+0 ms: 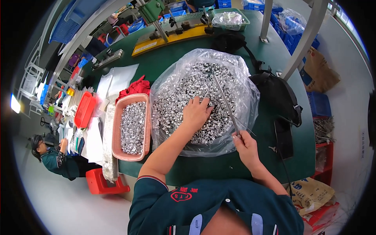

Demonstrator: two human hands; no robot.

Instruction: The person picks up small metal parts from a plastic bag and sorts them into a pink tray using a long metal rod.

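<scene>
A large clear plastic bag (250,94) lies spread open on the green table, heaped with small shiny metal sleeves (176,92). My left hand (196,114) rests on the heap, fingers apart and tips down among the sleeves. Whether a piece sits under the fingertips I cannot make out. At the bag's near right edge, my right hand (246,148) is closed around the lower end of a thin metal rod (225,98). The rod slants up and left over the heap. Left of the bag, a pink plastic basket (148,135) holds more small metal pieces.
A red cloth (133,88) lies behind the basket. A black bag (276,94) and a dark phone-like slab (284,138) are on the right. Farther back stand a yellow-based fixture (172,40) and a green tray (246,22). Another person (58,156) works at far left.
</scene>
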